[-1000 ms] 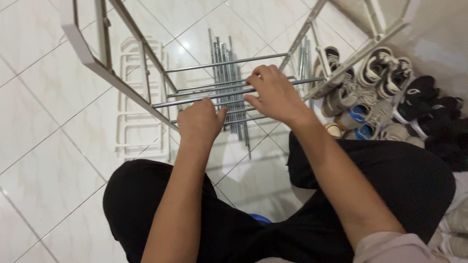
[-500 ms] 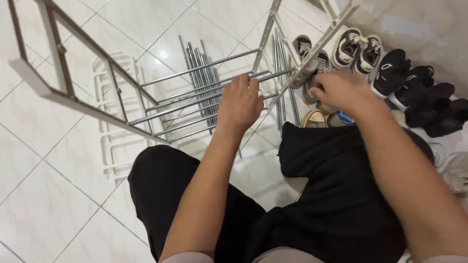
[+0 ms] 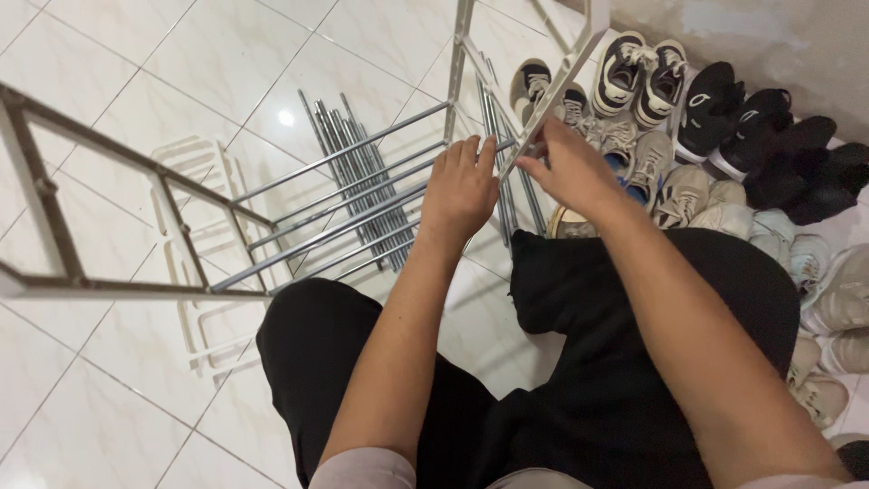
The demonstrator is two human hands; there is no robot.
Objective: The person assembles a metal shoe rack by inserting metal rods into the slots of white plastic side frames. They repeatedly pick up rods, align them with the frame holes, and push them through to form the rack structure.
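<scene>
L hand (image 3: 459, 192): clenched on metal rods (image 3: 362, 208) of rack, over tiled floor (image 3: 118, 100). R hand (image 3: 566, 167): pinching white side frame (image 3: 543, 100). Loose rods (image 3: 344, 136) beneath; shoes (image 3: 688, 118) at right.

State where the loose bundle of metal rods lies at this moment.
In the head view the loose bundle of metal rods lies flat on the white tiled floor, upper centre, beneath the rack's rungs and just left of the left hand.
</scene>
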